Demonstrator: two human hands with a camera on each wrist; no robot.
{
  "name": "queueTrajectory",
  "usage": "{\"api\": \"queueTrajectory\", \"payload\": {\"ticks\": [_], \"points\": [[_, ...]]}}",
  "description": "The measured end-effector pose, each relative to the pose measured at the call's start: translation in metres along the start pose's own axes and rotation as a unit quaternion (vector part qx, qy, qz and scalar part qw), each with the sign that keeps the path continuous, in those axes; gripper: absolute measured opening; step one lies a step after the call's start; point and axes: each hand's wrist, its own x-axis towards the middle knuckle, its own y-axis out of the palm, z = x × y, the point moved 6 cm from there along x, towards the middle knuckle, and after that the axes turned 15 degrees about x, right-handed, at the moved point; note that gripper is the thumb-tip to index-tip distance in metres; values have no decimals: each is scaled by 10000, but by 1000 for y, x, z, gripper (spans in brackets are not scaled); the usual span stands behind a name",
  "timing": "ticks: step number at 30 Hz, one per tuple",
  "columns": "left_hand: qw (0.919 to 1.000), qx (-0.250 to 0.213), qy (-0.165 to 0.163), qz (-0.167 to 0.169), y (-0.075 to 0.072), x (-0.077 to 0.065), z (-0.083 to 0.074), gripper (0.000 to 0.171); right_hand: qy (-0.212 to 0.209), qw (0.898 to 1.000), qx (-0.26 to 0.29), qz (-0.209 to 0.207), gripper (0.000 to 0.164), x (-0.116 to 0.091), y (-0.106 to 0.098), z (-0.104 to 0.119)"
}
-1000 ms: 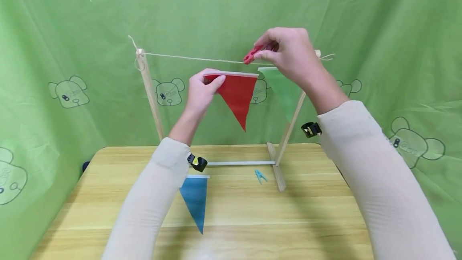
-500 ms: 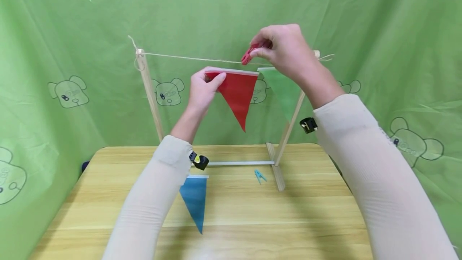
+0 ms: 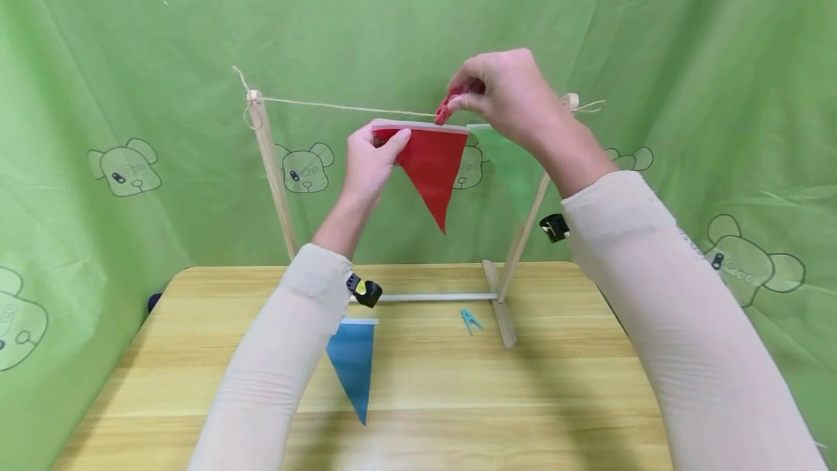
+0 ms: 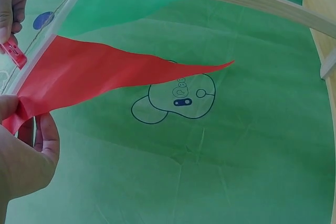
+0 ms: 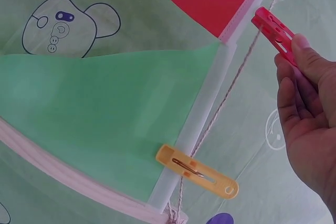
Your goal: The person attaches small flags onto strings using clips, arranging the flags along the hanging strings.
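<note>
Head view shows your left hand [image 3: 373, 162] pinching the red flag [image 3: 431, 166] at its left top corner, and your right hand [image 3: 513, 93] pinching the red clothespin [image 3: 446, 106]; the two hands are apart. The red flag is held high above the counter [image 3: 458, 391], its white hem [image 3: 425, 126] just beside the string [image 3: 353, 106]. This hem runs from left to right, while the flag's long axis goes down, with the tip pointing downward and a little to the right. The red clothespin is tilted, its nose pointing down and left; in the right wrist view it overlaps the string, but whether it bites there one cannot tell. Both wrist views show a yellow clothespin [image 5: 198, 171] on the green flag [image 5: 115, 103], at the right, which your right hand hides from the head view. Only the head view shows the blue flag [image 3: 355, 365] and blue clothespin [image 3: 469, 320], lying on the counter.
</note>
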Motion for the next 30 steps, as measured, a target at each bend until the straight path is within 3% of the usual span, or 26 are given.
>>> {"api": "queueTrajectory", "payload": {"ticks": [30], "points": [[9997, -107, -156, -139, 3, 4, -1, 21, -338, 9994, 38, 110, 20, 6, 15, -1]]}}
